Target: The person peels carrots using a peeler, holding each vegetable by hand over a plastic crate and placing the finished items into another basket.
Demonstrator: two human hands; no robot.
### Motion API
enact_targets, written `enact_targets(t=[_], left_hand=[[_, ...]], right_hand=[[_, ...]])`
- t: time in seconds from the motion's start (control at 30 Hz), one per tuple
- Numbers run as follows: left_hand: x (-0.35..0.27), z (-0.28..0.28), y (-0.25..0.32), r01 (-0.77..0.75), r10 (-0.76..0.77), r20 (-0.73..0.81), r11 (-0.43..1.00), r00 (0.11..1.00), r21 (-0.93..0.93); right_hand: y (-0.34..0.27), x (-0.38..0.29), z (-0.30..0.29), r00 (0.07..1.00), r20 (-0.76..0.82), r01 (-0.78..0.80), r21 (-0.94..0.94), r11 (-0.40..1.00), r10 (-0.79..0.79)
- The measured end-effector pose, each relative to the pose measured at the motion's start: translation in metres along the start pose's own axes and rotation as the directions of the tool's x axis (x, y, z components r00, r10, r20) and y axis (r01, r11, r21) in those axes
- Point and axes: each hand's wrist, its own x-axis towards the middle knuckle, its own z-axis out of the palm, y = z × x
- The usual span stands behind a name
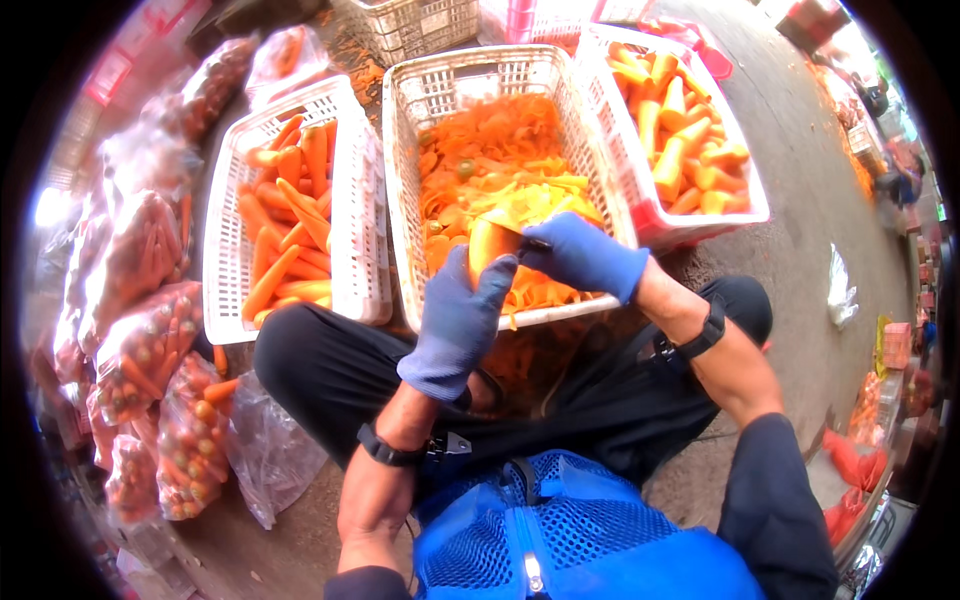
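My left hand (461,326), in a blue knit glove, holds a thick orange carrot (489,249), seen foreshortened. In my right hand (581,255), gloved alike, is the dark handle of a peeling tool (532,244). Its working end is against or very near the carrot; motion blur hides which. Both hands are over the near part of a white plastic crate (401,225) that stands between my knees. Orange peelings (495,127) fill much of that crate, with a paler yellow heap of peelings (532,199) just beyond the carrot.
Left stands a white crate (221,247) of whole carrots (292,217). Another crate (705,220) at right holds peeled carrots (679,135). Plastic bags of carrots (150,352) pile up at far left. Behind is a further crate (420,30); a white plastic scrap (841,289) lies on the floor at right.
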Motion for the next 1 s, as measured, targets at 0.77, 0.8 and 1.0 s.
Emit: enact_targets(t=[0.77,0.8,1.0], left_hand=[[-0.004,0.025,0.054,-0.480,0.448,0.181,0.763,0.875,0.433],[0.005,0.023,0.051,-0.437,0.421,0.132,0.810,0.898,0.391],[0.009,-0.009,0.012,-0.264,0.277,-0.024,0.937,0.961,0.229]], right_hand=[[0.066,-0.013,0.027,0.992,0.066,-0.108,-0.022,0.994,0.109],[0.056,-0.012,0.023,0.986,-0.127,-0.118,-0.075,0.990,0.108],[0.030,0.013,-0.023,0.869,-0.143,-0.402,0.354,0.844,0.474]])
